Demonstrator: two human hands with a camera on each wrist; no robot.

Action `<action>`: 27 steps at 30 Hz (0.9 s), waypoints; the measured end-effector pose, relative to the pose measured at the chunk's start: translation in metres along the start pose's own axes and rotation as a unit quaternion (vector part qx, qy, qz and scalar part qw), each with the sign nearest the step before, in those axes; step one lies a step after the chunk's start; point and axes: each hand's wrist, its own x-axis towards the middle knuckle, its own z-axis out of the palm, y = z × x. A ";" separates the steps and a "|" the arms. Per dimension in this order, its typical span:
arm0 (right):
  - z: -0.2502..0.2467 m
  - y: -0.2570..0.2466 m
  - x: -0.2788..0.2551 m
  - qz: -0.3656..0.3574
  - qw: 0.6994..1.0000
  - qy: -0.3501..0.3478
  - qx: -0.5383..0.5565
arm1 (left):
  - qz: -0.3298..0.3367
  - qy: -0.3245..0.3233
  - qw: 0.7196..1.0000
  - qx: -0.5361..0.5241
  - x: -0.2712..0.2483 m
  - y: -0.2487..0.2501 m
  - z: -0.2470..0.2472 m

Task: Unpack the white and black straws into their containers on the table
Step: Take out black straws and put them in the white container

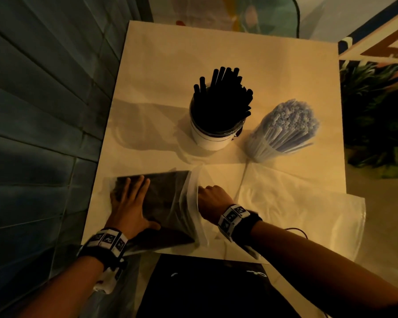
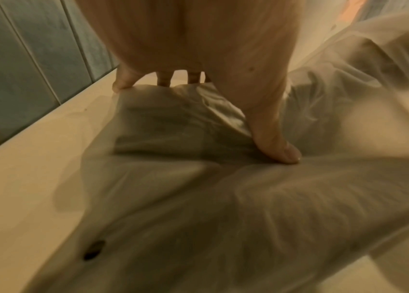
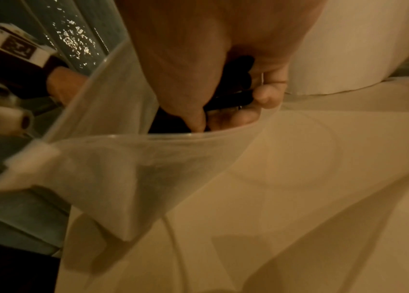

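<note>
At the near edge of the worktop (image 1: pixel 147 65), a person's left hand (image 1: pixel 126 203) lies flat, fingers straight and spread, pressing down on a clear plastic bag (image 1: pixel 170 203) that holds a dark bundle of black straws (image 1: pixel 166 193). The left wrist view shows the thumb (image 2: pixel 273 138) and fingertips bearing on the wrinkled film. The right hand (image 1: pixel 213 199) reaches into the bag's open mouth on its right side; in the right wrist view its fingers (image 3: pixel 263 97) and thumb are curled around a few black straw ends (image 3: pixel 233 99) just inside the rim of the plastic. To the right of that hand, an emptied clear bag (image 1: pixel 296 203) lies spread over the worktop, hanging past its right edge. Farther back, near the middle of the worktop, a white cup (image 1: pixel 213 137) stands upright, packed with black straws (image 1: pixel 223 97) that fan out above its rim. Just beside it to the right, a bundle of white straws (image 1: pixel 285 127) stands tilted; whether it sits in a clear container or a wrapper cannot be told. Beyond the right edge sits a green plant (image 1: pixel 377 111).
</note>
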 end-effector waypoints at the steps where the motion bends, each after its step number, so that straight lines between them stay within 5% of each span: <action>1: 0.001 0.001 0.000 -0.001 1.000 0.000 -0.003 | -0.001 0.001 1.000 0.001 0.000 0.000 0.000; 9: 0.000 0.036 -0.021 0.056 0.997 0.003 -0.044 | -0.003 0.000 1.000 0.002 0.004 -0.002 0.003; 14: -0.002 0.005 -0.013 0.024 0.998 0.009 -0.058 | -0.004 -0.004 1.000 0.002 0.004 -0.001 0.003; 18: -0.001 -0.005 -0.003 0.060 0.998 -0.028 0.008 | -0.005 -0.002 1.000 0.004 0.006 -0.001 0.002; 27: 0.005 0.041 -0.035 0.095 0.994 0.013 0.046 | -0.012 0.007 1.000 0.003 0.006 0.000 0.003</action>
